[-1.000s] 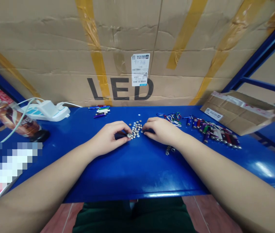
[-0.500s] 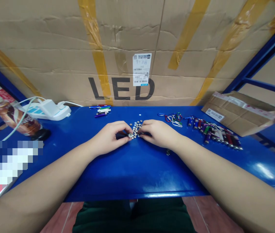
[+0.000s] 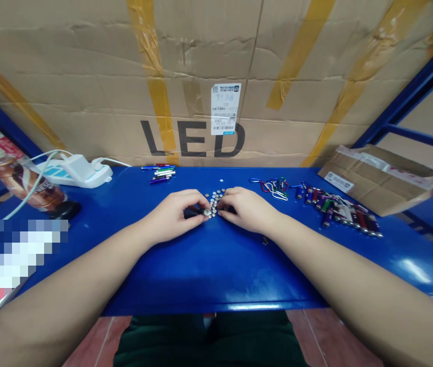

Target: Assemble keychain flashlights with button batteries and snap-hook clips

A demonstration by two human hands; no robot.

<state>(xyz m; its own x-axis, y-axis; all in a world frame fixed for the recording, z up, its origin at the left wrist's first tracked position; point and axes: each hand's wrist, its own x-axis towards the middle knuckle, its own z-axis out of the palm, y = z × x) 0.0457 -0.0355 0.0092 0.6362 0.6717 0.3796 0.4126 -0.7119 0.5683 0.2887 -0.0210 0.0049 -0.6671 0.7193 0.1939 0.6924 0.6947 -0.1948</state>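
Observation:
Small silver button cells [image 3: 215, 196] lie in a loose pile on the blue table, between my two hands. My left hand [image 3: 180, 215] reaches in from the left, thumb and forefinger closed around one silver button cell [image 3: 207, 212] at the pile's near edge. From the other side my right hand [image 3: 244, 210] bends over the pile with its fingers drawn together. Its fingertips touch the cells on the right; whatever they hold is hidden. Dark shadow fills the hollow of each hand.
Slim metal pen-like tubes [image 3: 162, 173] lie at the back. Coloured carabiners [image 3: 277, 189] and small torches [image 3: 348, 214] spread to the right, before a cardboard box [image 3: 379, 178]. A power strip [image 3: 74, 172] and a drink bottle [image 3: 25, 178] are on the left. A large carton [image 3: 105, 92] stands behind.
Both hands stay almost in place at the pile, with slight finger movement among the cells. The whole view has shifted a little.

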